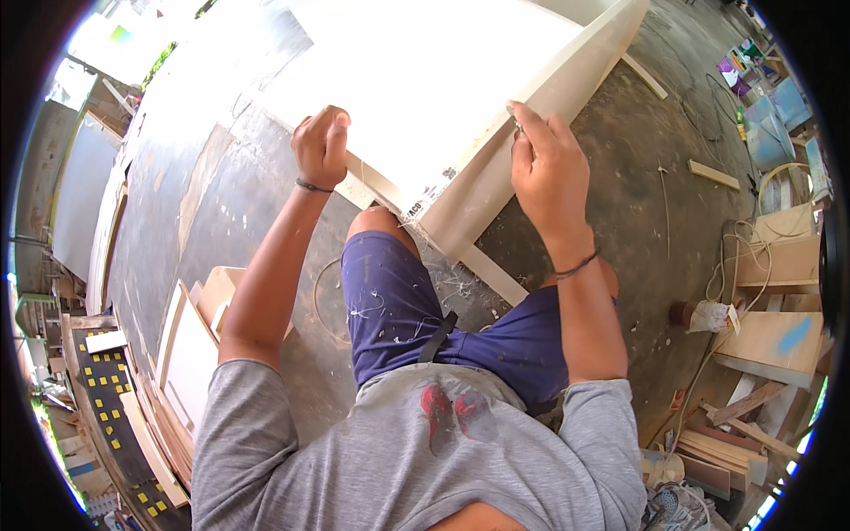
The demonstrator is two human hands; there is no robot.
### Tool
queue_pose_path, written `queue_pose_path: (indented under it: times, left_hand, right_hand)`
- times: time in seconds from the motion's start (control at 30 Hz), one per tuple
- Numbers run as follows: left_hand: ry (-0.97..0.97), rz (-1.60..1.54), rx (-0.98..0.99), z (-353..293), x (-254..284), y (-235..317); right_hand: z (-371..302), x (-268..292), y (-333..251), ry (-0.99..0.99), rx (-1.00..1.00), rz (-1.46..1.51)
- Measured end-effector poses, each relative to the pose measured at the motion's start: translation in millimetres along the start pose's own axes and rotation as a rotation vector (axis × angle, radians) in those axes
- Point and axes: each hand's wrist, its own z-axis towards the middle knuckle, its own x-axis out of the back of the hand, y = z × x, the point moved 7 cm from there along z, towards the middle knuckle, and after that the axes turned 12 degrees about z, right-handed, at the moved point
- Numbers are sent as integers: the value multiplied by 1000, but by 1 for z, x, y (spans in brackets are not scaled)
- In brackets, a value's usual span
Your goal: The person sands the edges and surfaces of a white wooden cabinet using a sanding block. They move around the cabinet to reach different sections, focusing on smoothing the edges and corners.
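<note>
A large white box-like panel with raised side walls lies in front of my knees, its near corner pointing at me. My left hand is closed in a fist with the thumb on top, just beside the panel's left edge; whatever it may hold is hidden. Over the right wall, my right hand is closed in a pinch, the index finger reaching forward. Something small and dark shows at its fingertips, too small to name. Thin pale shavings cling around the near corner, and more are scattered on the floor and my shorts.
A pale wooden batten sticks out under the panel's near corner. Stacked boards stand at my left. Along the right are wooden boxes, a loose cable, blue buckets and short wood offcuts on the dark floor.
</note>
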Motion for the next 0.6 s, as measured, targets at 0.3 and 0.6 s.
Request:
queue_pose_path:
  times: [0.3,0.6]
  left_hand:
    - [-26,-32,-7,4,-6,3]
    - [-2,2,-13,0,-1,0]
  right_hand:
    - [-55,-17,-121,-390,309,166]
    - [-7,-10,-46,-238,141,-48]
